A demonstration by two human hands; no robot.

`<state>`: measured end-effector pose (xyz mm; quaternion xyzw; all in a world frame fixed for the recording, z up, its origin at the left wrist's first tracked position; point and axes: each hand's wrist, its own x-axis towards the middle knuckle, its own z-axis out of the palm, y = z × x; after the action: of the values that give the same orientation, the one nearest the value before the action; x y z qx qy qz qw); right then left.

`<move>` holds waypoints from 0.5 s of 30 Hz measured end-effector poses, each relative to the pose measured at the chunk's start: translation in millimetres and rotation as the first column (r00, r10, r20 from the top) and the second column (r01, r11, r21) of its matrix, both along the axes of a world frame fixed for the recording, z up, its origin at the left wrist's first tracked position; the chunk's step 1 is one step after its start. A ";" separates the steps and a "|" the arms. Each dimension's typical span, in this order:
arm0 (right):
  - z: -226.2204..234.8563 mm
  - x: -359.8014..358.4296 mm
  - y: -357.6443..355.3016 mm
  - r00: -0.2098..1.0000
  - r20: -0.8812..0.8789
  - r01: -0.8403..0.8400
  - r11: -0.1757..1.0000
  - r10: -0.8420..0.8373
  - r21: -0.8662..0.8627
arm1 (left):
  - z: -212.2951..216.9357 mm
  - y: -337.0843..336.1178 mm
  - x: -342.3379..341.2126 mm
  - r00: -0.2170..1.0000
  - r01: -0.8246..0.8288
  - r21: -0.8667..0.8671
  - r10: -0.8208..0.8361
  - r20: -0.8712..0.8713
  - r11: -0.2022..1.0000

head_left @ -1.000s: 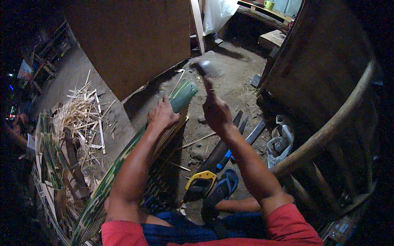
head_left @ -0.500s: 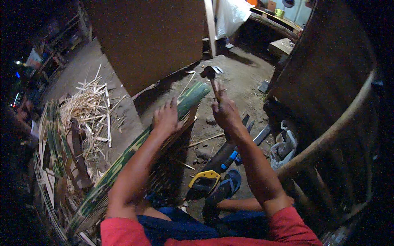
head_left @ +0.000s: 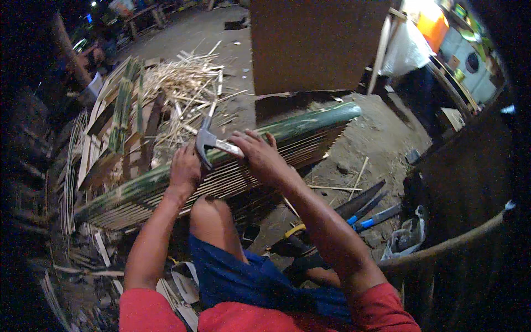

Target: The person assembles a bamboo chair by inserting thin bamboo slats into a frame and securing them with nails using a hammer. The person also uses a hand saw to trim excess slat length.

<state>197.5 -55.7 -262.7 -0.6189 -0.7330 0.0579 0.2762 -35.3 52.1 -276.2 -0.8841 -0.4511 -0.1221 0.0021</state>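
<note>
A thick green bamboo pole (head_left: 310, 123) lies slantwise in front of me, with a row of thin bamboo slats (head_left: 293, 157) along its near side. My left hand (head_left: 186, 169) is closed over the pole left of centre; its fingertips are partly hidden, and I cannot see anything small between them. In my right hand (head_left: 261, 156) is a claw hammer (head_left: 206, 141), gripped by its pale handle. The steel head is just above the pole, close to the left hand, with the claw pointing toward me.
Bamboo shavings (head_left: 185, 80) are heaped on the dirt floor beyond the pole, beside split green bamboo strips (head_left: 123, 110). A handsaw (head_left: 296, 235) and blue-marked tools (head_left: 379, 217) lie right of my knee. A brown panel (head_left: 310, 47) stands ahead; a plastic bag (head_left: 406, 238) sits at right.
My view has swung left. The hammer has come from the pole's far right end to beside my left hand, and its head now points left. The left hand has shifted nearer along the pole.
</note>
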 end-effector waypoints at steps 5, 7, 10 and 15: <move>0.7 -5.4 50.5 0.956 0.291 0.077 0.992 -0.046 -0.095 | -64.6 -51.2 -147.9 0.974 0.009 0.224 -0.059 0.217 0.975; -6.4 -10.0 70.1 0.951 0.294 0.108 0.994 -0.097 -0.023 | -116.3 -97.6 -219.0 0.970 -0.069 -0.085 0.087 0.226 0.994; -25.2 -27.2 85.4 0.915 0.309 0.242 0.965 -0.260 0.097 | -204.5 -178.1 -308.9 0.936 -0.291 -0.702 0.042 -0.349 0.650; -46.4 -37.2 84.5 0.853 0.345 0.306 0.911 -0.391 0.276 | -350.5 -290.4 -338.0 0.974 -0.207 -0.747 0.204 -0.098 0.632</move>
<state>160.3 28.8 -309.0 -0.7077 -0.6502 -0.1970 0.1936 -373.3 -238.3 -626.7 -0.7485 -0.5586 0.0784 -0.3487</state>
